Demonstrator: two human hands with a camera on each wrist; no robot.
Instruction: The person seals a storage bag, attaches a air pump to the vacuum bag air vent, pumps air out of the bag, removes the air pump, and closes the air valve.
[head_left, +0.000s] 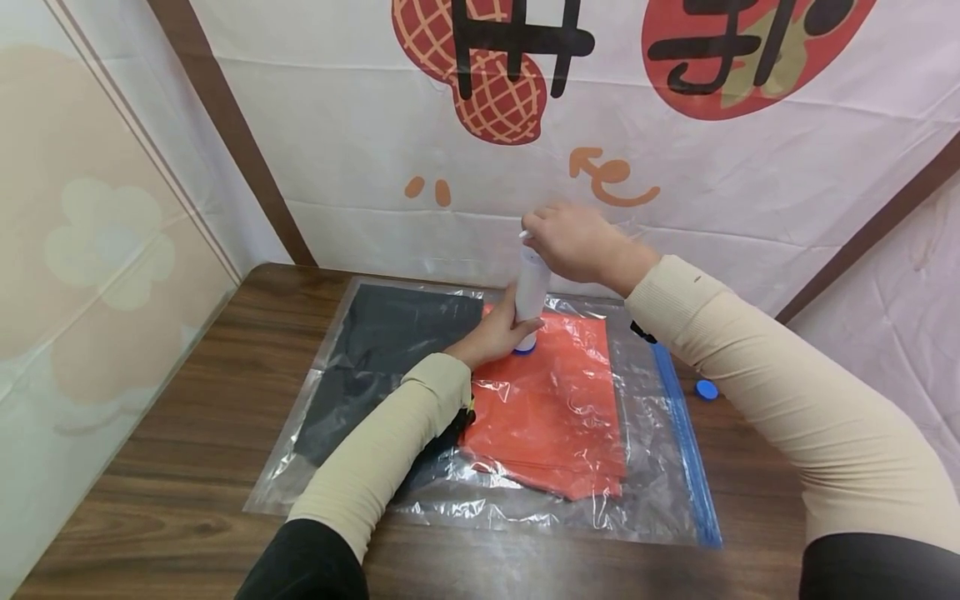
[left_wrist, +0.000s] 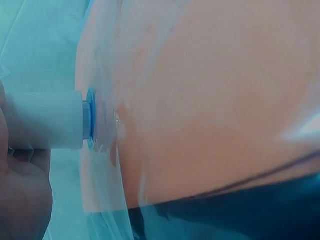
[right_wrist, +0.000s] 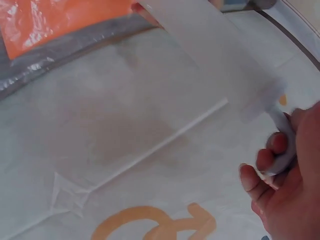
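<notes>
A white hand pump (head_left: 533, 283) stands nearly upright on a clear zip bag (head_left: 648, 483), over the blue ring of a valve (head_left: 523, 350). My left hand (head_left: 491, 335) grips the pump's lower barrel. My right hand (head_left: 573, 242) holds the handle at its top; the right wrist view shows the fingers curled round that curved handle (right_wrist: 291, 145). In the left wrist view the pump's narrow end (left_wrist: 86, 120) meets the blue valve rim (left_wrist: 91, 117). Inside the bag lie folded orange-red fabric (head_left: 555, 417) and dark fabric (head_left: 405, 333), side by side.
A small blue cap (head_left: 706, 389) lies on the brown wooden table (head_left: 157, 467), right of the bag's blue zip edge (head_left: 686, 450). Behind the table hangs a pale printed cloth (head_left: 352, 133). Another cloth (head_left: 97, 225) hangs along the left edge.
</notes>
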